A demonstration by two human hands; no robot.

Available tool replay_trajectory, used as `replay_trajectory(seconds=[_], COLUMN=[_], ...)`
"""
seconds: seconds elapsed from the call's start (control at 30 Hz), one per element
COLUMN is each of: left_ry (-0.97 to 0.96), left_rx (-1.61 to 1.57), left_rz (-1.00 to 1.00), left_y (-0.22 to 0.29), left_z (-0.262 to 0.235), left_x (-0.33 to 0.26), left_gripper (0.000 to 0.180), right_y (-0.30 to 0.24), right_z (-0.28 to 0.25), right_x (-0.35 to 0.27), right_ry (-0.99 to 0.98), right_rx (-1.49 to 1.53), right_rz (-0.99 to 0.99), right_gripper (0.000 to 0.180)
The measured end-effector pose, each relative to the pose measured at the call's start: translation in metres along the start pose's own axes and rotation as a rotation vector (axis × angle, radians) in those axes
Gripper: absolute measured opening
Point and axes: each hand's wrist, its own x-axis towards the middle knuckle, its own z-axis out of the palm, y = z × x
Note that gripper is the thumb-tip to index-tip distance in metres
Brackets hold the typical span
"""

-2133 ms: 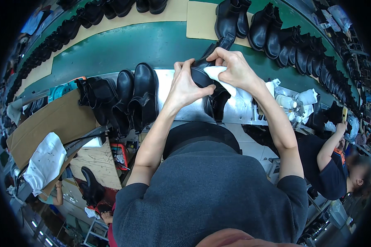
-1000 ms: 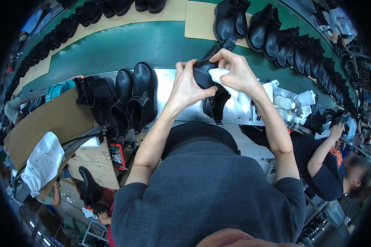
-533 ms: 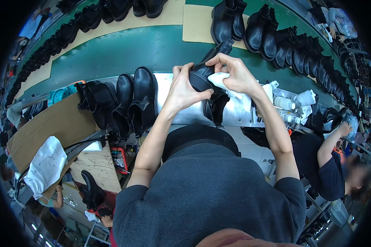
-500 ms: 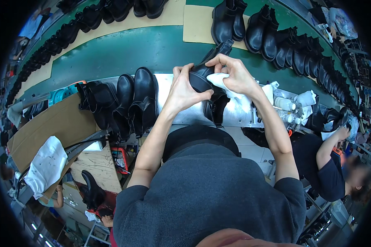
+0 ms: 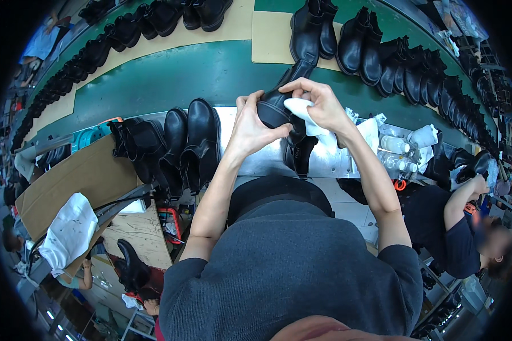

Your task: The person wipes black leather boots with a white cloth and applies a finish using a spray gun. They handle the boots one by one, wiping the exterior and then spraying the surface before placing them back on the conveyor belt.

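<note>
A black leather boot (image 5: 272, 109) is in my left hand (image 5: 249, 129), its toe end turned toward me and its shaft pointing away, up and right. The fingers and thumb of that hand wrap round its toe end. Pinched in my right hand (image 5: 320, 107) is a white cloth (image 5: 305, 112), held against or close to the boot's right side; the fingertips reach over the upper. Below the held boot, another black boot (image 5: 299, 154) lies on the metal ledge (image 5: 330, 162), partly hidden.
Several black boots (image 5: 202, 139) stand left on the ledge. Plastic bottles (image 5: 393, 144) and white cloths sit right. Beyond is a green conveyor surface (image 5: 170, 74) with rows of boots. A cardboard sheet (image 5: 68, 182) with a white cloth is at left. A co-worker (image 5: 455, 227) sits at right.
The view has shifted slightly. My right hand and the cloth have moved a little along the boot, toward the left; the left hand keeps its grip.
</note>
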Motion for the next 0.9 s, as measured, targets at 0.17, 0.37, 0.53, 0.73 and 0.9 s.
replay_trajectory(seconds=[0.17,0.37,0.53,0.73,0.9], left_ry=[0.033,-0.022,-0.012,-0.054,-0.063], left_rx=[0.038,0.014,0.031,0.023,0.013], left_rz=[0.005,-0.026,-0.003,-0.009,-0.003], left_y=[0.003,0.007,0.003,0.006,0.006], left_z=[0.005,0.001,0.006,0.003,0.007], left_x=[-0.001,0.004,0.006,0.006,0.007], left_gripper=[0.093,0.095,0.096,0.096,0.096], right_y=[-0.010,0.000,-0.017,-0.022,-0.027], right_z=[0.010,0.000,-0.003,-0.013,-0.010], right_x=[0.004,0.008,0.005,0.007,0.008], right_ry=[0.093,0.078,0.046,-0.077,-0.028], right_rx=[-0.295,-0.040,-0.235,-0.263,-0.262], right_rz=[-0.128,-0.026,0.006,-0.062,0.068], right_gripper=[0.031,0.026,0.029,0.038,0.037])
